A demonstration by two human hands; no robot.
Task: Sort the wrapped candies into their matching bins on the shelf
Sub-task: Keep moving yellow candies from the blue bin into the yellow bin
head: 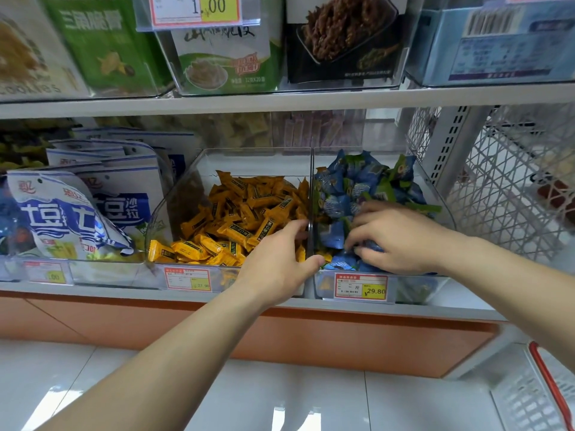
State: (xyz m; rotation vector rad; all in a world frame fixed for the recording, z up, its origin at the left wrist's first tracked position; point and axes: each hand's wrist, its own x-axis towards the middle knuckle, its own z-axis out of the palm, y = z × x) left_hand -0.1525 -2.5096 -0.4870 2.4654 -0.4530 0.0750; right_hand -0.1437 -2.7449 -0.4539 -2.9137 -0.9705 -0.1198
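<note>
– Two clear bins are sitting side by side on the long white shelf. Why are they touching?

– They are sharing the middle wall, so each kind of sweet is staying in its own home. The left bin is holding the yellow candies. The right bin is holding the blue candies.

– What are the hands doing?

– They are working close together but not touching each other. The left hand is reaching over the front of the left bin. Its fingers are lying on the yellow side and its thumb is poking across the middle wall. The right hand is digging in the blue pile with its fingers curling down.

– Why is it digging there?

– I am guessing it is hunting for sweets that are living in the wrong home. Some yellow strays are peeking out at the front of the right bin, just beside the left thumb.

– Is either hand holding a candy?

– I am not able to tell. The fingertips are hiding among the wrappers.

– Is anything else hard to see?

– The left arm is covering part of the left bin's front. The small price tags are hanging on the bin fronts, and their tiny print is looking too fuzzy to read.
</note>
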